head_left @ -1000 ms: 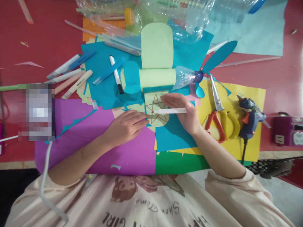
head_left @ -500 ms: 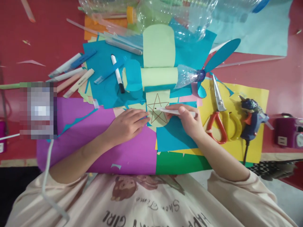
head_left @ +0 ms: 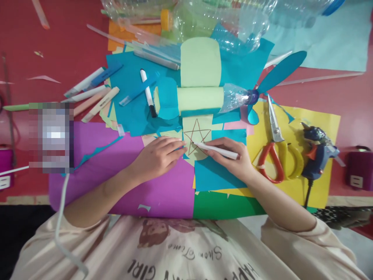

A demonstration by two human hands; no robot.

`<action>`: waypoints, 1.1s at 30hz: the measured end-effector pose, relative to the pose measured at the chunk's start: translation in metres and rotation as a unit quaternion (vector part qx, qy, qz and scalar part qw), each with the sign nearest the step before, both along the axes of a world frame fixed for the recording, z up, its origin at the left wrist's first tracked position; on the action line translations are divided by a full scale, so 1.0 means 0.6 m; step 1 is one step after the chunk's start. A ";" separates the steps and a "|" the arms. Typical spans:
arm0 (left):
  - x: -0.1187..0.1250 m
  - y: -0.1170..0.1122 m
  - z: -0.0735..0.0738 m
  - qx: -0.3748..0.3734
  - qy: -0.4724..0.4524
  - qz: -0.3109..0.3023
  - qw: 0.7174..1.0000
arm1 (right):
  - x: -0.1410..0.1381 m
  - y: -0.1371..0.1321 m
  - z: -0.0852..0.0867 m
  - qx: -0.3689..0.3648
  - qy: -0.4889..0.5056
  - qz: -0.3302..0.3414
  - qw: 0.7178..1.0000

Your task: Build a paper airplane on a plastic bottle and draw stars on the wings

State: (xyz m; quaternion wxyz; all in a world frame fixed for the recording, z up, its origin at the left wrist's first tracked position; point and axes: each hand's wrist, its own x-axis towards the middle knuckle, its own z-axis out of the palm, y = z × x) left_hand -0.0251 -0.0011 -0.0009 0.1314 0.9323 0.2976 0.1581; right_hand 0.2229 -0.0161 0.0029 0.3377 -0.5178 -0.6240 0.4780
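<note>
My right hand (head_left: 233, 160) is closed round a white marker (head_left: 217, 150), whose tip rests on the lower part of a brown star (head_left: 197, 139) drawn on a pale green paper wing (head_left: 198, 124). My left hand (head_left: 159, 156) lies flat beside the star with its fingers stretched out, pressing the paper down at the wing's left edge. The wing belongs to a bottle plane (head_left: 204, 97) wrapped in pale green paper, with a blue propeller (head_left: 279, 70) at its cap.
Red-handled scissors (head_left: 272, 149) and a blue glue gun (head_left: 316, 149) lie on yellow paper at my right. Several markers (head_left: 93, 93) lie at the left, and one (head_left: 148, 93) rests on blue paper. Clear plastic bottles (head_left: 204, 15) sit at the back. Purple paper (head_left: 116, 186) and green paper (head_left: 221, 204) cover the front edge.
My right hand has swung the marker from lying flat across the star to pointing at its lower part. My left hand has stayed in place. The view has shifted slightly.
</note>
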 end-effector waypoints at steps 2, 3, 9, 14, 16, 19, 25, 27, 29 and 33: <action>0.000 0.000 0.000 0.009 -0.007 -0.002 1.000 | -0.002 0.000 -0.001 -0.007 0.008 -0.004 1.000; 0.001 0.001 0.000 0.011 -0.009 -0.002 1.000 | -0.004 0.000 -0.001 -0.009 0.009 -0.004 1.000; -0.001 0.001 -0.001 0.007 -0.002 0.003 1.000 | -0.015 -0.003 0.001 -0.021 0.030 -0.005 0.999; 0.000 0.001 0.005 0.015 0.004 0.004 1.000 | -0.015 -0.001 0.001 -0.036 0.053 -0.018 0.998; 0.002 0.001 0.007 0.021 0.007 0.005 1.000 | -0.015 -0.001 0.000 -0.034 0.057 -0.016 0.998; 0.004 0.002 0.008 0.033 0.005 0.005 0.999 | -0.014 0.000 -0.001 -0.038 0.054 -0.009 0.998; 0.004 0.002 0.006 0.035 0.004 0.005 0.999 | -0.014 -0.002 -0.005 -0.027 0.047 0.002 0.998; 0.003 0.002 0.005 0.029 0.004 0.004 1.000 | -0.014 -0.002 -0.004 -0.020 0.042 0.004 0.999; 0.002 0.001 0.005 0.024 0.006 0.005 1.000 | -0.015 -0.003 -0.003 -0.013 0.035 0.005 0.999; 0.001 0.001 0.005 0.024 0.001 0.003 1.000 | -0.017 -0.005 -0.003 0.001 0.033 0.009 0.999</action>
